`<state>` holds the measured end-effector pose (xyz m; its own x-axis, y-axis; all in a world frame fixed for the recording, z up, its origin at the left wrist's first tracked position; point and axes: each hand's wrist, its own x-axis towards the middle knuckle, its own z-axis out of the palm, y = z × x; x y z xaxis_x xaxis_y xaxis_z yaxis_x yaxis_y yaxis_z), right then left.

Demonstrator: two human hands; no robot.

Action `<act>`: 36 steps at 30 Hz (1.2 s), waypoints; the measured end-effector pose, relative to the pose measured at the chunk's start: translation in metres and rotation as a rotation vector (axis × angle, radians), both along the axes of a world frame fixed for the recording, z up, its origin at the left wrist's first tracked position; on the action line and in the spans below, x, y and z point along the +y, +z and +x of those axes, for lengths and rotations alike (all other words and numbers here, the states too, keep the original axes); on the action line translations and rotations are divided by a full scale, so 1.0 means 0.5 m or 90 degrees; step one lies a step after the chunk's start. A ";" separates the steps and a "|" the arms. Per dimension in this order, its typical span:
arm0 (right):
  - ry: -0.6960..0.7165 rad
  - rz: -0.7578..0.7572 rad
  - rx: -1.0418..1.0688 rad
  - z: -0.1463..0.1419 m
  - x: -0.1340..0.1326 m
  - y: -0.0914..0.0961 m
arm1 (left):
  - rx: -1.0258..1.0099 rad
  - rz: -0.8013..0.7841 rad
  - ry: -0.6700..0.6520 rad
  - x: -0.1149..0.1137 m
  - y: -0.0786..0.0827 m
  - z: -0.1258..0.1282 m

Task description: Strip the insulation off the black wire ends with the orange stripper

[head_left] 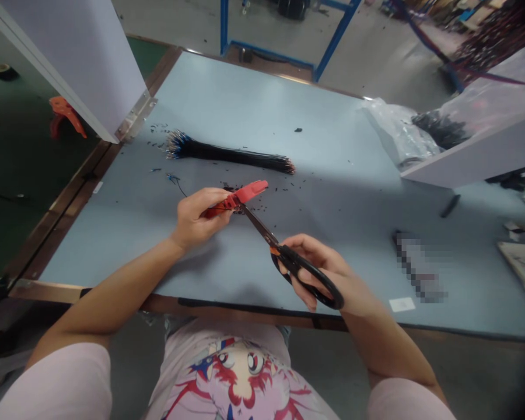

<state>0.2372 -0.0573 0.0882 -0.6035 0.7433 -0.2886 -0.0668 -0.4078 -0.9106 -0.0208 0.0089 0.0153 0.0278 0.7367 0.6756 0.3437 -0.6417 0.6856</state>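
My left hand (198, 217) is closed around a red tool (240, 197), likely a wire stripper, whose red jaws stick out to the right above the table. My right hand (317, 269) has its fingers through the black handles of a pair of scissors (289, 259). The scissor blades reach up-left and meet the red tool close to my left fingers. Behind both hands lies a long bundle of black wires (231, 154) with bluish ends at its left. Small black offcuts (262, 201) are scattered around the tool.
The grey-blue table (341, 192) has a brown front edge. A white panel (87, 64) stands at the back left. A white box with a clear plastic bag (402, 137) sits at the right. A blurred flat item (417, 265) and a white label (401, 304) lie near my right hand.
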 end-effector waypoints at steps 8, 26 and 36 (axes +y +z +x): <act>-0.012 0.015 -0.003 -0.008 0.007 -0.003 | 0.050 -0.005 0.000 -0.003 -0.001 0.000; 0.036 0.008 -0.003 0.030 0.016 -0.021 | -0.036 -0.134 0.177 0.018 -0.002 -0.004; -0.276 0.483 -1.059 0.172 0.117 -0.178 | -0.486 -0.451 -0.032 0.034 0.018 -0.001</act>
<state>0.3232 0.0013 -0.0009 0.1496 0.9820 0.1154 0.9852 -0.1383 -0.1009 -0.0213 0.0257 0.0241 -0.1837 0.9811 -0.0603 -0.3556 -0.0092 0.9346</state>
